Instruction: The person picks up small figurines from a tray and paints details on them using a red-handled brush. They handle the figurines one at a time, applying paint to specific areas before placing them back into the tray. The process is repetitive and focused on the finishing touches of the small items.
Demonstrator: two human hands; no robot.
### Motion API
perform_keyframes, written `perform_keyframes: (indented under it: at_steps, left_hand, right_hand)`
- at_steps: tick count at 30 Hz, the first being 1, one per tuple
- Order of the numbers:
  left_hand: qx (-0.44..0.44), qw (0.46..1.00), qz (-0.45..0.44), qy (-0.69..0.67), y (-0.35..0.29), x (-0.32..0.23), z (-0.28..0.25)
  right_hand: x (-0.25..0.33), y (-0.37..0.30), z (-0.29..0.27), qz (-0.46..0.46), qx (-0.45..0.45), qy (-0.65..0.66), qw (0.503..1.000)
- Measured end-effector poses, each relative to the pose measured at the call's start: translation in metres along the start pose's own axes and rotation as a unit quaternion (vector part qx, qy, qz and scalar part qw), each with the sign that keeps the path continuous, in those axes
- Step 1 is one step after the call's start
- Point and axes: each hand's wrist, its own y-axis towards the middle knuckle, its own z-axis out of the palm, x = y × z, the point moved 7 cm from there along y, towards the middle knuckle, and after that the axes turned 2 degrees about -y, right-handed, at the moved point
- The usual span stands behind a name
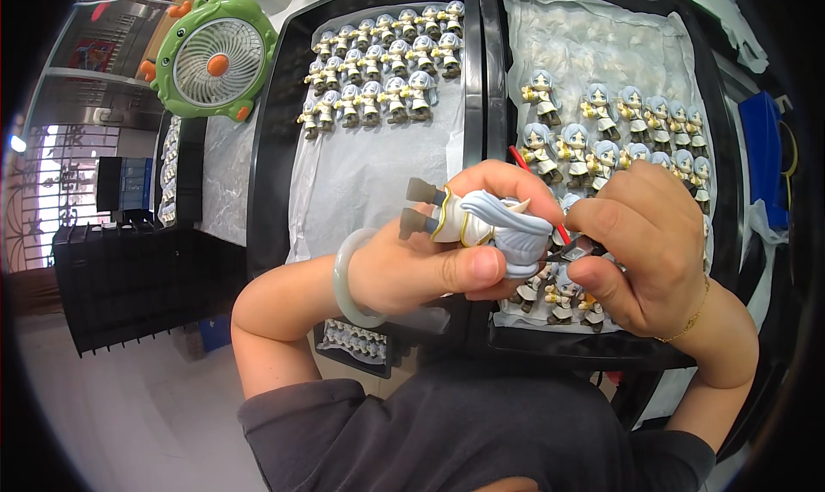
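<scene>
Left hand [412, 268]: grasping a grey-haired figure [507, 217], tipped sideways
Right hand [649, 243]: fingers pinching a small dark tool [579, 249] near the figure's head
Left tray [273, 161]: rows of figures [370, 95]
Right tray [567, 346]: more figures [541, 98]

No lettering, label, number or sign can be read — none at all.

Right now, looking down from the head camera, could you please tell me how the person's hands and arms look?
The left hand and right hand are ungloved. A smooth, pale bangle circles the left wrist; a thin gold bracelet circles the right. The dark grey sleeves are short, ending above the elbows.
</scene>
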Motion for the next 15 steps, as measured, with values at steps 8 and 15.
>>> perform_keyframes:
  at_steps: [8,15]
  left_hand:
    - [-0.007,1.000,0.014,0.004,0.0017,-0.0004,0.0014]
    - [0.004,1.000,0.025,0.003,0.0031,-0.0011,-0.0004]
  right_hand:
    - [0.0007,-0.0012,0.0014,0.000,0.005,-0.004,1.000]
    - [0.0003,-0.0005,0.0014,0.007,-0.005,-0.031,0.999]
